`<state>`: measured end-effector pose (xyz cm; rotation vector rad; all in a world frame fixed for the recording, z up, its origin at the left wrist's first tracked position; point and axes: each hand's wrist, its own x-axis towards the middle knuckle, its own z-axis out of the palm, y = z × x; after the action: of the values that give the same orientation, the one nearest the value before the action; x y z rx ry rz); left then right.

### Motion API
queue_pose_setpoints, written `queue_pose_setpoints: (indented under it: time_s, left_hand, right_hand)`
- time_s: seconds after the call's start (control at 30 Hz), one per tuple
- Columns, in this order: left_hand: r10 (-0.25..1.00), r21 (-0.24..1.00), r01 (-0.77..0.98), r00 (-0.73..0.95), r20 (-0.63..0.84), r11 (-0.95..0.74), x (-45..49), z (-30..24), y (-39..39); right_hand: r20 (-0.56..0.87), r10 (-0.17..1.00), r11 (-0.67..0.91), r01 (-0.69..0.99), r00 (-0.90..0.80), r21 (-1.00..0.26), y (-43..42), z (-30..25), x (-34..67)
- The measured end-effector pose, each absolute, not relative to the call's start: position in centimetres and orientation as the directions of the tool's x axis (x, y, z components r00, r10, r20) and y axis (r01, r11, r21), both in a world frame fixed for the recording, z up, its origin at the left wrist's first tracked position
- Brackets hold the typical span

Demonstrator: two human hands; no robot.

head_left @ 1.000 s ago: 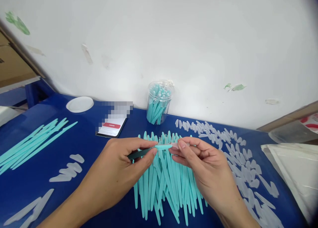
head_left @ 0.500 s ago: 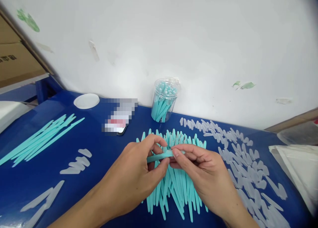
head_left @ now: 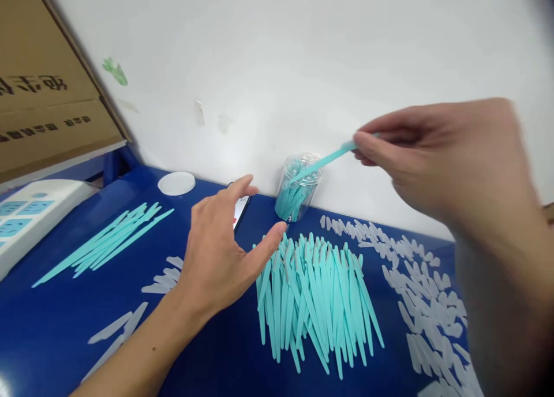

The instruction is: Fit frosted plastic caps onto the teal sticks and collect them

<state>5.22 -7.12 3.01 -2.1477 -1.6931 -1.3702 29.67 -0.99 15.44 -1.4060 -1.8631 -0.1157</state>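
Note:
My right hand (head_left: 437, 154) is raised and pinches one teal plastic stick (head_left: 322, 163) by its upper end. The stick slants down to the left, its tip over the mouth of a clear jar (head_left: 298, 189) that holds several more teal sticks. My left hand (head_left: 220, 253) hovers open above the blue table (head_left: 64, 328), fingers spread, thumb near the upper left edge of a fanned pile of teal sticks (head_left: 315, 293). It holds nothing.
A phone (head_left: 240, 209) lies partly hidden behind my left hand. A white lid (head_left: 176, 183) sits near the wall. Another bunch of teal sticks (head_left: 108, 244) lies at left. Translucent caps (head_left: 424, 281) are spread at right, a few at left (head_left: 162, 278). A cardboard box (head_left: 43, 91) and white power strip (head_left: 26, 212) stand far left.
My hands have parted. The right hand rose toward the jar with the teal stick; the left let go and opened. The view swung left.

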Motion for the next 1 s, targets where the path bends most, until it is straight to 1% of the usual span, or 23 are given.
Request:
queue_pose_setpoints:
  time_s: [0.07, 0.13, 0.2, 0.3, 0.37, 0.47, 0.6, 0.7, 0.77, 0.83, 0.87, 0.9, 0.93, 1.0]
  left_hand:
    - [0.732, 0.424, 0.809, 0.01, 0.681, -0.406, 5.1, 2.9, -7.0]
    - [0.732, 0.436, 0.801, 0.004, 0.681, -0.41, 5.0, 2.9, -6.9]
    - [0.738, 0.461, 0.793, -0.022, 0.674, -0.398, 4.8, 3.1, -6.9]
    - [0.748, 0.478, 0.792, -0.042, 0.663, -0.38, 4.4, 3.5, -6.9]
    - [0.756, 0.484, 0.792, -0.045, 0.653, -0.371, 4.3, 3.6, -6.8]
    - [0.759, 0.491, 0.788, -0.047, 0.65, -0.371, 4.4, 3.7, -6.7]
    - [0.793, 0.493, 0.801, -0.038, 0.608, -0.34, 3.3, 4.9, -7.1]
    - [0.821, 0.487, 0.842, -0.099, 0.562, -0.231, 0.0, 6.3, -7.7]
    - [0.827, 0.479, 0.872, -0.196, 0.528, -0.099, -3.4, 7.0, -7.8]
    - [0.843, 0.427, 0.902, -0.274, 0.462, 0.06, -7.1, 6.9, -7.6]
    - [0.886, 0.35, 0.925, -0.279, 0.37, 0.145, -8.8, 6.5, -7.4]
    - [0.916, 0.233, 0.951, -0.269, 0.298, 0.203, -10.3, 5.9, -7.2]
    - [0.939, 0.169, 0.963, -0.248, 0.238, 0.212, -11.6, 5.2, -7.0]
    - [0.973, 0.088, 0.978, -0.199, 0.121, 0.189, -13.4, 3.5, -6.6]
  right_hand:
    - [0.552, 0.819, 0.355, 0.895, -0.159, -0.27, 0.7, 16.8, 27.3]
    - [0.476, 0.857, 0.338, 0.914, -0.199, -0.226, 1.7, 18.2, 25.6]
    - [0.474, 0.86, 0.313, 0.928, -0.187, -0.202, 1.8, 19.7, 25.0]
    - [0.517, 0.848, 0.231, 0.959, -0.115, -0.167, 1.5, 21.6, 25.4]
    - [0.486, 0.865, 0.213, 0.969, -0.127, -0.125, 2.0, 21.8, 25.6]
    - [0.363, 0.895, 0.303, 0.951, -0.26, -0.068, 3.7, 20.2, 24.7]
    - [0.238, 0.867, 0.443, 0.896, -0.437, 0.031, 5.0, 15.8, 23.0]
    - [0.187, 0.808, 0.544, 0.829, -0.559, 0.129, 4.1, 12.2, 23.1]
    - [0.229, 0.75, 0.596, 0.784, -0.621, 0.172, 3.2, 10.0, 23.9]
    - [0.29, 0.714, 0.615, 0.769, -0.637, 0.175, 2.5, 8.2, 24.8]
    - [0.311, 0.71, 0.617, 0.771, -0.632, 0.159, 2.2, 7.6, 25.2]
    - [0.324, 0.707, 0.622, 0.771, -0.628, 0.138, 1.9, 7.2, 25.5]
    - [0.345, 0.7, 0.627, 0.77, -0.625, 0.12, 1.5, 7.0, 25.5]
    - [0.44, 0.677, 0.623, 0.778, -0.59, 0.086, 0.3, 7.1, 24.7]
